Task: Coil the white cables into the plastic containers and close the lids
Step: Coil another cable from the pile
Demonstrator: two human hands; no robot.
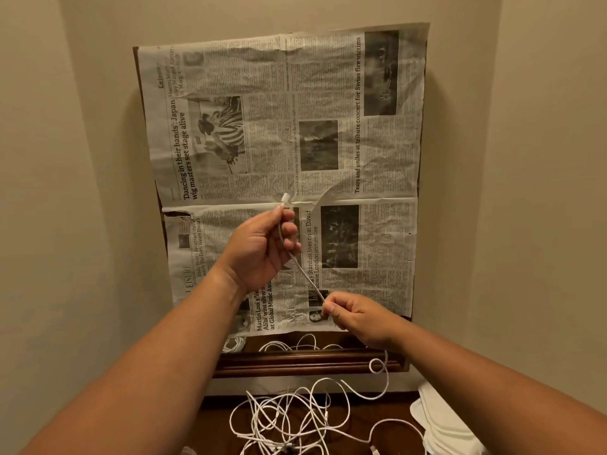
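Wooden table (308, 363) — newspaper (377, 159) spread across, white cables (297, 345) near edge

Thin white cable (300, 268), plug end up, taut and slanted; loose tangle of white cables (289, 418) below

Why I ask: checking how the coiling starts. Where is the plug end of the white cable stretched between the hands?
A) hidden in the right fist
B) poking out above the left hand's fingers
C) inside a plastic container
B: the plug end pokes out above the left hand, which grips the white cable, while the right hand pinches it lower down.
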